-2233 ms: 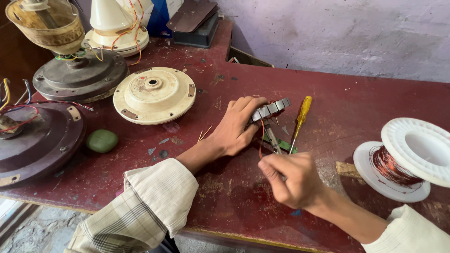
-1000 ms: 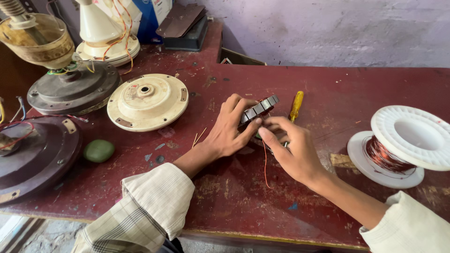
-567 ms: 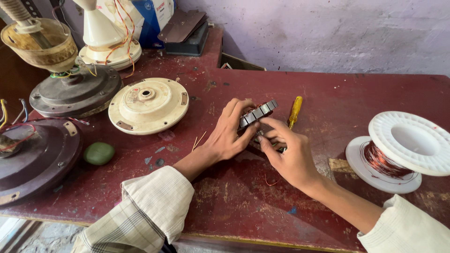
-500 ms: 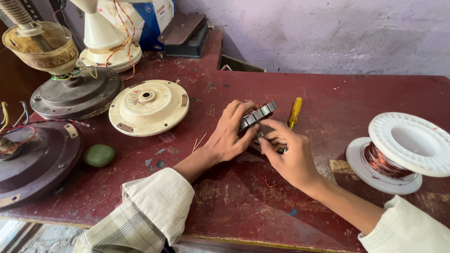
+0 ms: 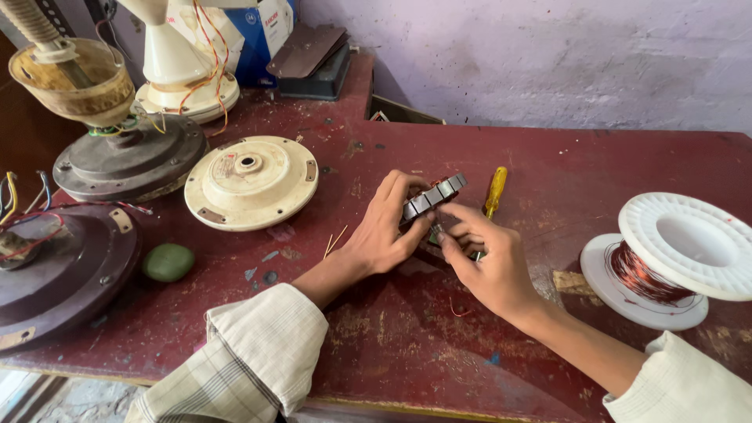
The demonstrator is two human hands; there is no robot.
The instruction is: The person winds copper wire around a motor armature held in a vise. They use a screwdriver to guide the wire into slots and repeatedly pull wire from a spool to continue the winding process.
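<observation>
Comparing this moment with the view from two seconds before, we saw that our right hand [image 5: 489,262], which had then been drawn back toward us and apart from the work, had come forward to meet the left hand [image 5: 384,227] at the stator core [image 5: 433,197]; against the views of half a second before, almost nothing had shifted. Our left hand's fingers [image 5: 399,188] were curled around the near side of the core, the thumb pressed under it, so that the hand clasped it and held it tilted on edge just above the red table [image 5: 595,157]. Our right hand's fingers [image 5: 462,223] were bent inward, thumb and forefinger pinched together at the core's lower edge; what lay between them was too small for us to tell, though a thin strand of copper wire [image 5: 454,309] trailed on the table beneath the wrist. The core looked like a grey metal ring of stacked plates, with slots cut across its rim, only a short arc of it showing above our knuckles. It sat near the middle of the table, just beside a yellow-handled screwdriver [image 5: 495,190] that lay behind our right hand. A white spool of copper wire [image 5: 666,258] lay well apart to the right, a cream fan cover [image 5: 251,180] to the left, and a green lump [image 5: 168,262] nearer the left edge.
</observation>
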